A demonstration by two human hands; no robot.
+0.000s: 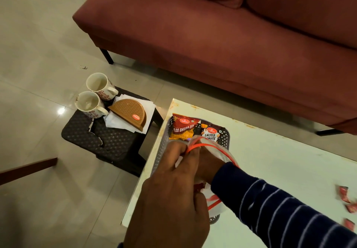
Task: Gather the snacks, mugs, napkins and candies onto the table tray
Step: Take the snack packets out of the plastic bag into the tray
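Note:
A grey perforated tray (163,141) sits on the white table (270,170). Two snack packets lie in it, Aloo Bhujia (182,129) and Salted Peanuts (211,132). Over the tray my left hand (170,189) pinches the red-rimmed mouth of a clear plastic bag (216,149). My right hand (207,162) reaches through that mouth, its fingers hidden behind my left hand. A red candy (199,186) shows in the bag. Three loose candies (343,194) lie at the table's right edge. Two floral mugs (96,84) (87,102) and a brown napkin holder (129,114) on white napkins (116,123) stand on a dark stool.
The dark plastic stool (108,141), its top cracked, stands on the tiled floor left of the table. A maroon sofa (212,35) runs behind the table. A wooden edge (27,168) juts in at the left.

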